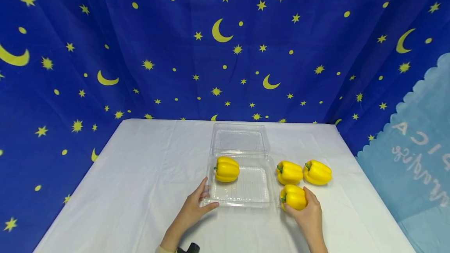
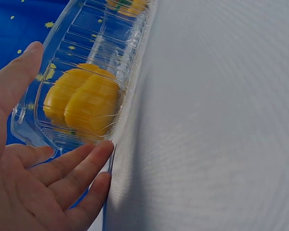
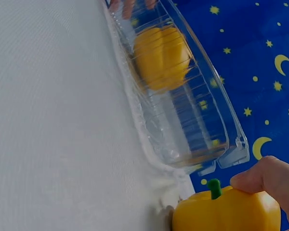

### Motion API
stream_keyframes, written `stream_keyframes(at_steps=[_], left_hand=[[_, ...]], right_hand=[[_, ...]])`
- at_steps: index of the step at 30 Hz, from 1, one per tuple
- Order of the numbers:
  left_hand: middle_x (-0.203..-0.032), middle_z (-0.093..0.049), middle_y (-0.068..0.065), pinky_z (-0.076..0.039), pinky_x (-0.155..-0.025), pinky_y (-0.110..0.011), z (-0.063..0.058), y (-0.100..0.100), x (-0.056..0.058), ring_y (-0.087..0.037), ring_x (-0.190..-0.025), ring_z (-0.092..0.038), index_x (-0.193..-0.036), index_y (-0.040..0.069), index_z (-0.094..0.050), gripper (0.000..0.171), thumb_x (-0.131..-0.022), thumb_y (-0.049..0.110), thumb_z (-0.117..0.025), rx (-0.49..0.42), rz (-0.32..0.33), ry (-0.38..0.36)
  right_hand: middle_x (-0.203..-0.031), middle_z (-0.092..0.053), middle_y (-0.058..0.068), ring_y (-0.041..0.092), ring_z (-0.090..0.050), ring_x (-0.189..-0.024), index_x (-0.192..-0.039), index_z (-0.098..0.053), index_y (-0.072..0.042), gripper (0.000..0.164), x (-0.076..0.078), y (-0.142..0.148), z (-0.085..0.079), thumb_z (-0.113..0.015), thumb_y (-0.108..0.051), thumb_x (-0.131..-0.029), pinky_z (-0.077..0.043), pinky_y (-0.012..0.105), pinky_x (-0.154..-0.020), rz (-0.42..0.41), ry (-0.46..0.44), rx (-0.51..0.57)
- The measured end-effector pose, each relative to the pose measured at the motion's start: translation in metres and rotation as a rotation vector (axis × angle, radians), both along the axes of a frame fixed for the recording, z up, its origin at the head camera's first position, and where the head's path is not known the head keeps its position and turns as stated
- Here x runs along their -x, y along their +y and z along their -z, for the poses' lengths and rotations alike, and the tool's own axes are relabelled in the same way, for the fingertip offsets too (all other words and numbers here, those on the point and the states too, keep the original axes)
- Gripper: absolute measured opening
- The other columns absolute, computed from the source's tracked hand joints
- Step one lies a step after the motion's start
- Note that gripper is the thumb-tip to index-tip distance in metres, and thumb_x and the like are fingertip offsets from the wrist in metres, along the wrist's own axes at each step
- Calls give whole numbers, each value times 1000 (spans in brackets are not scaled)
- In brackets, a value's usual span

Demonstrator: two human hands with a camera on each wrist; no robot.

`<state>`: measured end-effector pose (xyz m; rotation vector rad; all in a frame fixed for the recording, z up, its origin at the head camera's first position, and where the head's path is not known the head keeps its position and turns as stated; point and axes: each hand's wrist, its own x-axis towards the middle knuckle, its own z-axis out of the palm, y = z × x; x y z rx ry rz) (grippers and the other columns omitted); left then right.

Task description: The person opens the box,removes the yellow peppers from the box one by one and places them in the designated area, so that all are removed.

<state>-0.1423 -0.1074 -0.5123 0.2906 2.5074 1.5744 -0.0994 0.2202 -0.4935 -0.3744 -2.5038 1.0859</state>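
Observation:
A clear plastic clamshell container (image 1: 242,204) lies open on the table, its lid (image 1: 239,138) folded back toward the curtain. One yellow bell pepper (image 1: 227,169) is inside, at the left of the base. My left hand (image 1: 192,208) is at the container's front left corner, fingers extended along its side. In my right hand (image 1: 310,213) a second yellow bell pepper (image 1: 293,197) is gripped between thumb and fingers, just right of the container. Two more yellow bell peppers, one nearer (image 1: 290,172) and one farther right (image 1: 318,172), lie behind it.
A white cloth covers the table (image 1: 140,175). Behind it hangs a blue curtain (image 1: 183,57) with yellow moons and stars. A light blue cloth with lettering (image 1: 418,159) hangs at the right. A small black object (image 1: 193,248) shows beside my left wrist.

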Motion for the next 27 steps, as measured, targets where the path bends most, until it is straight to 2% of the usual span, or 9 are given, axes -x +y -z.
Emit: stream_keyframes(at_steps=[11,18,27], left_hand=[[-138,-51,-22,-42,-104,-53,-1,-1,-1,-35,-120,-57,-150,2,-23,91,-81,32,-75,-5,1,-1],[-138,-51,-22,-43,-103,-53,-1,-1,-1,-36,-120,-56,-150,2,-23,91,-81,33,-75,4,0,-8],[-139,-51,-22,-42,-104,-54,0,0,0,-36,-120,-56,-150,2,-23,91,-82,33,-75,1,5,-2]], right_hand=[[-134,-45,38,52,-43,-124,-131,-41,20,84,0,5,0,-84,-11,-65,-34,60,-108,-11,-76,14],[-141,-34,39,52,-33,-131,-137,-30,20,92,-1,11,-3,-82,-16,-70,-27,60,-112,-57,-211,40],[-144,-30,39,53,-28,-134,-141,-26,18,99,-2,20,-10,-82,-29,-73,-25,60,-113,-89,-298,12]])
